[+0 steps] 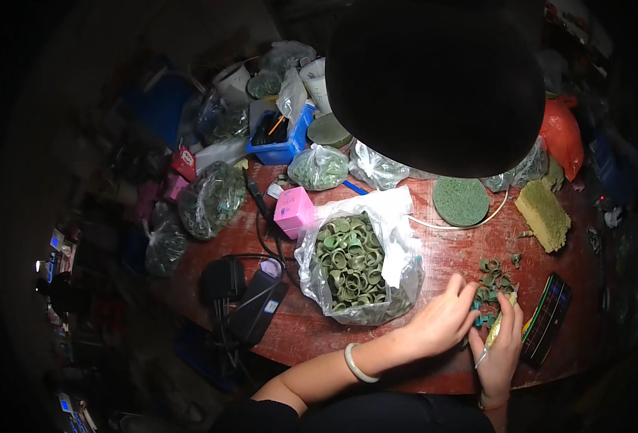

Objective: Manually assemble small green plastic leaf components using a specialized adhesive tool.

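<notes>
My left hand, with a pale bangle on its wrist, reaches across to the right side of the table. Its thumb and fingers are bent together beside a small pile of green rings; whatever they pinch is hidden. Close by, my right hand grips a narrow yellow-green packet with a clear plastic edge. A few teal pieces lie between the two hands. To the left stands an open clear plastic bag full of green ring-shaped pieces.
Right of my hands lies a dark device with a coloured edge. Beyond are a yellow sponge, a round green pad and a pink box. Black adapters and cables lie left. A large dark shape blocks the upper view.
</notes>
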The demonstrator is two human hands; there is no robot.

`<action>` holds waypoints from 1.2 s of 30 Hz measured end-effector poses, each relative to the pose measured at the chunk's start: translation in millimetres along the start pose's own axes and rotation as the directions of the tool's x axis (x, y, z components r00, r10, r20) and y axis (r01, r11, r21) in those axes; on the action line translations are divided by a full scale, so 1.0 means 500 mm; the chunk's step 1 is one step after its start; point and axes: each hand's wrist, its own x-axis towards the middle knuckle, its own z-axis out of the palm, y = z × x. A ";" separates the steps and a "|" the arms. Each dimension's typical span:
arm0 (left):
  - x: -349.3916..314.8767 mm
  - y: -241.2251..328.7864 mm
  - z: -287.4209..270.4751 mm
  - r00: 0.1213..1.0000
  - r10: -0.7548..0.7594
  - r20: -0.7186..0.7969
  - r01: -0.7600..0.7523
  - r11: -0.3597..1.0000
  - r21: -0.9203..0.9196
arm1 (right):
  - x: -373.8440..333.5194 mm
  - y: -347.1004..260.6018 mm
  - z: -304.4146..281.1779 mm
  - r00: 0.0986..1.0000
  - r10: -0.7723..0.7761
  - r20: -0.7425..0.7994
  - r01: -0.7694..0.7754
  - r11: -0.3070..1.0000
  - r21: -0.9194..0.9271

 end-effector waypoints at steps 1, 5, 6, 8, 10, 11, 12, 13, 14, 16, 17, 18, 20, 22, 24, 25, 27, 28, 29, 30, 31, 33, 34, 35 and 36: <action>0.000 -0.003 0.010 1.000 0.029 -0.009 -0.030 0.998 -0.058 | 0.003 0.003 0.007 1.000 0.004 -0.004 -0.005 1.000 -0.023; -0.002 -0.029 0.020 0.987 0.070 -0.148 -0.098 0.976 -0.196 | 0.023 -0.003 0.014 1.000 -0.013 0.010 0.013 1.000 0.019; 0.000 -0.040 0.024 0.986 0.065 -0.152 -0.095 0.976 -0.198 | 0.027 -0.003 0.015 0.999 -0.023 0.041 0.019 0.997 0.081; 0.010 -0.051 0.017 0.974 0.116 -0.193 -0.154 0.968 -0.198 | 0.032 0.006 0.026 0.998 -0.057 0.029 0.055 0.994 0.092; 0.011 -0.047 0.004 0.995 -0.100 -0.010 0.088 0.917 -0.389 | 0.034 0.002 0.033 0.996 -0.091 0.017 0.089 0.991 0.103; 0.015 -0.045 -0.003 0.983 -0.156 0.091 0.181 0.819 -0.544 | 0.033 -0.009 0.035 0.997 0.065 0.035 -0.072 0.948 0.309; 0.016 -0.046 -0.005 0.961 -0.191 0.200 0.276 0.688 -0.671 | 0.033 -0.014 0.036 0.973 0.213 0.085 -0.227 0.839 0.495; 0.016 -0.046 -0.004 0.937 -0.204 0.284 0.349 0.570 -0.744 | 0.030 -0.005 0.044 0.978 0.201 0.064 -0.201 0.795 0.572; 0.016 -0.044 -0.005 0.937 -0.204 0.283 0.349 0.567 -0.746 | 0.028 -0.005 0.044 0.978 0.200 0.065 -0.201 0.796 0.570; 0.018 -0.038 -0.008 0.874 -0.201 0.443 0.481 0.220 -0.849 | 0.024 -0.008 0.042 0.987 0.142 0.076 -0.159 0.774 0.613; 0.017 -0.038 -0.007 0.841 -0.204 0.501 0.528 0.104 -0.843 | 0.023 -0.016 0.042 0.992 0.109 0.068 -0.128 0.773 0.622; 0.016 -0.044 -0.011 0.830 -0.205 0.518 0.530 0.000 -0.848 | 0.026 -0.031 0.036 0.996 0.059 0.072 -0.090 0.797 0.597; 0.021 -0.067 -0.013 0.837 -0.117 0.535 0.515 -0.163 -0.842 | 0.018 -0.026 0.039 0.998 0.046 0.042 -0.062 0.812 0.580; 0.014 -0.094 -0.016 0.874 -0.045 0.483 0.449 -0.305 -0.840 | 0.027 -0.040 0.038 1.000 0.019 -0.023 -0.002 0.820 0.573; 0.015 -0.071 -0.047 0.875 -0.137 0.465 0.409 -0.305 -0.860 | 0.028 -0.024 0.030 0.995 0.012 -0.096 0.034 0.885 0.464; 0.018 -0.069 -0.051 0.875 -0.139 0.464 0.398 -0.340 -0.852 | 0.030 -0.026 0.020 0.994 0.046 -0.097 0.004 0.889 0.458; 0.020 -0.074 -0.052 0.879 -0.119 0.461 0.391 -0.371 -0.842 | 0.012 -0.017 0.002 0.982 0.187 -0.019 -0.159 0.880 0.447; 0.020 -0.081 -0.051 0.884 -0.106 0.455 0.390 -0.369 -0.844 | 0.008 -0.016 -0.008 0.979 0.201 0.034 -0.196 0.882 0.429; 0.022 -0.078 -0.051 0.873 -0.124 0.472 0.402 -0.365 -0.839 | 0.005 -0.020 -0.023 0.977 0.211 0.029 -0.203 0.882 0.424; 0.024 -0.077 -0.049 0.869 -0.118 0.480 0.411 -0.368 -0.834 | 0.003 -0.027 -0.041 0.995 0.068 0.070 -0.087 0.941 0.326; 0.023 -0.075 -0.048 0.869 -0.131 0.478 0.410 -0.353 -0.841 | -0.001 -0.029 -0.052 0.989 -0.073 0.128 0.042 0.972 0.233; 0.022 -0.072 -0.049 0.870 -0.146 0.471 0.406 -0.329 -0.852 | -0.020 -0.020 -0.043 0.981 -0.090 0.174 0.043 0.965 0.257; 0.023 -0.068 -0.049 0.867 -0.143 0.478 0.414 -0.330 -0.849 | -0.028 -0.018 -0.038 0.970 -0.109 0.218 0.045 0.959 0.278; 0.024 -0.063 -0.050 0.863 -0.166 0.478 0.418 -0.298 -0.858 | -0.030 -0.020 -0.034 0.961 -0.101 0.256 0.020 0.953 0.303; 0.024 -0.059 -0.050 0.859 -0.190 0.475 0.422 -0.265 -0.867 | -0.032 -0.013 -0.027 0.963 -0.095 0.253 0.015 0.953 0.301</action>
